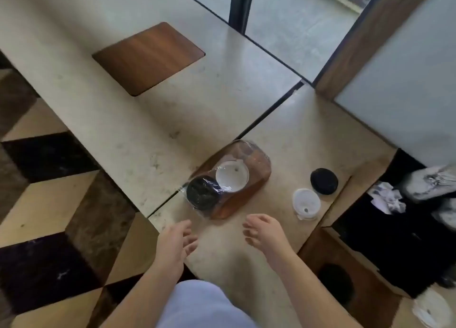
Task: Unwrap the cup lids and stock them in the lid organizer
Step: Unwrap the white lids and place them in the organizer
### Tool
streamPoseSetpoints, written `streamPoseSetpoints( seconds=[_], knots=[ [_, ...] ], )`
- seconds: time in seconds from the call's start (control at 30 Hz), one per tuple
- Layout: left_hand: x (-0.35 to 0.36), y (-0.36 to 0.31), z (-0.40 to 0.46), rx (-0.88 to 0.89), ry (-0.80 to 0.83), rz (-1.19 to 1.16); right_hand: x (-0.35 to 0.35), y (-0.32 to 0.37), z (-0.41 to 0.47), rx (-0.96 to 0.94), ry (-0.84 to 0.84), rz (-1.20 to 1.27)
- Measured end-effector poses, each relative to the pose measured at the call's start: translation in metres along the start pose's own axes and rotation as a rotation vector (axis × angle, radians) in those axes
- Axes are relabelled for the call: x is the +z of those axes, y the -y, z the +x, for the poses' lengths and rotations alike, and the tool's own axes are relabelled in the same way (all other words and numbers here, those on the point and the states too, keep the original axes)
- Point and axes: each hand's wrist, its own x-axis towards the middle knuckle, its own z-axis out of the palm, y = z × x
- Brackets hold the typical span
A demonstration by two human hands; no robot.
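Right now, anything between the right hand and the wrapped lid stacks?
No. In the head view, only bare counter lies between the right hand and the wrapped lid stacks. The loose white lid sits off to the right.

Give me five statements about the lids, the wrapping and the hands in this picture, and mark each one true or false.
1. Both hands, left hand and right hand, hold nothing. True.
2. The wrapped black lids and wrapped white lids stand side by side in clear plastic. True.
3. The loose white lid lies on top of the loose black lid. False: they lie apart on the counter.
4. The right hand grips the plastic wrap. False: it hovers short of it.
5. The wrapped stacks rest on the wooden board. True.
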Motion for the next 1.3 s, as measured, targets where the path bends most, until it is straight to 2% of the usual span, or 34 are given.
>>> streamPoseSetpoints(
  seconds=[0.07,0.2,0.37,0.5,0.7,0.83,1.0,1.3],
  knots=[
    [0.009,-0.005,0.011,-0.001,-0.018,0.07,0.005,0.013,0.02,0.064,-0.035,0.097],
    [0.02,-0.01,0.024,0.2,-0.076,0.377,0.01,0.04,0.055,0.091,-0.121,0.115],
    [0.033,-0.019,0.03,0.206,-0.067,0.415,0.02,0.06,0.091,0.137,-0.21,0.065],
    [0.039,-0.019,0.036,0.216,-0.057,0.386,0.016,0.064,0.11,0.076,-0.293,0.032],
    [0.037,-0.023,0.042,0.247,0.007,0.382,0.0,0.063,0.107,-0.007,-0.236,0.026],
    [0.039,-0.027,0.034,0.286,0.081,0.461,-0.033,0.037,0.071,-0.051,-0.246,0.023],
    [0.051,-0.02,0.009,0.359,0.242,0.651,-0.086,-0.022,0.006,-0.038,-0.295,0.21],
    [0.061,0.061,-0.038,0.204,0.478,0.855,-0.148,-0.174,-0.102,0.017,-0.366,0.638]
  ],
)
